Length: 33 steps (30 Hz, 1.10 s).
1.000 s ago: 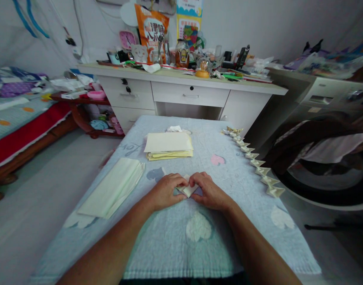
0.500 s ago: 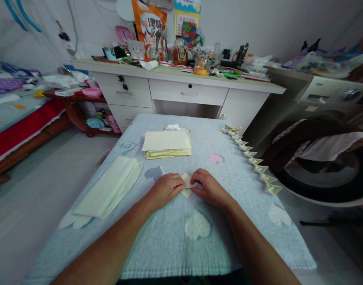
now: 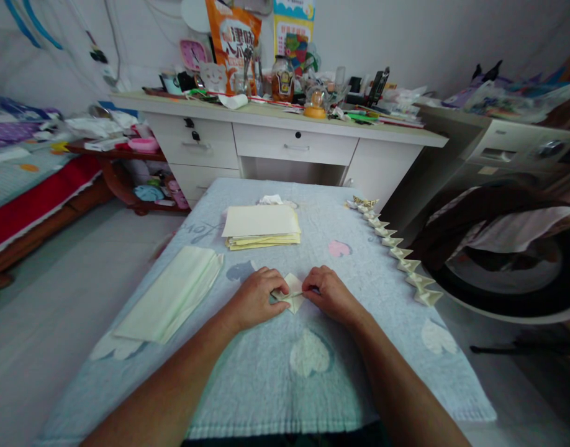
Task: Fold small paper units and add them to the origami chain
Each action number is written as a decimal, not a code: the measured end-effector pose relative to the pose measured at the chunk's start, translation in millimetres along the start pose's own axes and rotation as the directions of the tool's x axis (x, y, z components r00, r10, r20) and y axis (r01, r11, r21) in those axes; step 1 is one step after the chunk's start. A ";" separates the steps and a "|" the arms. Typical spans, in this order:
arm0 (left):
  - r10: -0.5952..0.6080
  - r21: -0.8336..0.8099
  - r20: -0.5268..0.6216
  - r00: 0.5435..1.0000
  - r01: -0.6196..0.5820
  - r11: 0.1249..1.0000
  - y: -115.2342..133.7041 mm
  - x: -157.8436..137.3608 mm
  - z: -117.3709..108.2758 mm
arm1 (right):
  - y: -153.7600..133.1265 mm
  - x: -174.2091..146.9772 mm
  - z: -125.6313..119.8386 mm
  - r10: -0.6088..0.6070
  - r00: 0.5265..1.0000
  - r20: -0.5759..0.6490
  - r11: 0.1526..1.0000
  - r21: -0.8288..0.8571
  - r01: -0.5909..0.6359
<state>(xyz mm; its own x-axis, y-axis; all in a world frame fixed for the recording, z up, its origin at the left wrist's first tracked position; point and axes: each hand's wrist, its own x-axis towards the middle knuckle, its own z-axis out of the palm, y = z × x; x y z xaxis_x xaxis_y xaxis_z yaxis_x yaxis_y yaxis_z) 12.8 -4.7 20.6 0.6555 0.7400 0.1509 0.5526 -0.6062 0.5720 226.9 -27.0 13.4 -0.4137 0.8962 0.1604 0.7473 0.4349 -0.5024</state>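
A small folded piece of cream paper lies on the cloth-covered table between my two hands. My left hand has thumb and fingertips closed on the paper's left corner. With a pinch, my right hand grips the right corner. A crease or slit runs across the paper's middle. Beyond my hands sits a stack of cream and yellow paper sheets. Left of my left arm lies a stack of pale green folded paper. A row of pointed folded-paper pieces runs along the table's right side.
A crumpled white tissue is behind the paper stack. A white desk crowded with jars and bags stands past the table. To the right is a washing machine with clothes hanging from its round opening. A bed stands at left.
My left thumb and fingers have parted a little and shifted around the left corner. My right fingers have drawn together and moved slightly right, onto the right corner. The paper stays in place.
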 end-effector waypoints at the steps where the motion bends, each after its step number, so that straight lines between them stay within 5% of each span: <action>1: -0.008 0.011 0.000 1.000 0.008 1.000 -1.4 -0.1 0.0 | 0.2 0.0 -0.1 0.005 1.000 0.004 1.000 -0.002 -0.005; 22: -0.144 0.104 -0.045 0.989 0.148 0.984 -10.9 -0.7 3.3 | -19.6 5.6 1.9 0.273 0.961 0.032 0.952 -0.152 -0.265; 33: -0.008 0.082 -0.007 1.000 0.008 0.997 -7.3 0.1 -0.8 | -17.4 -2.1 8.8 0.075 0.997 -0.037 0.997 0.012 -0.075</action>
<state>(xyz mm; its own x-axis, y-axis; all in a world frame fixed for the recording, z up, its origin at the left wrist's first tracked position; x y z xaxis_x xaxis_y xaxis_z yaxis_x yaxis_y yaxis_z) 8.4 0.0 17.0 0.6474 0.7468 0.1523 0.5983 -0.6218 0.5054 210.2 -37.2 14.3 -0.3371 0.9289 0.1532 0.7697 0.3657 -0.5233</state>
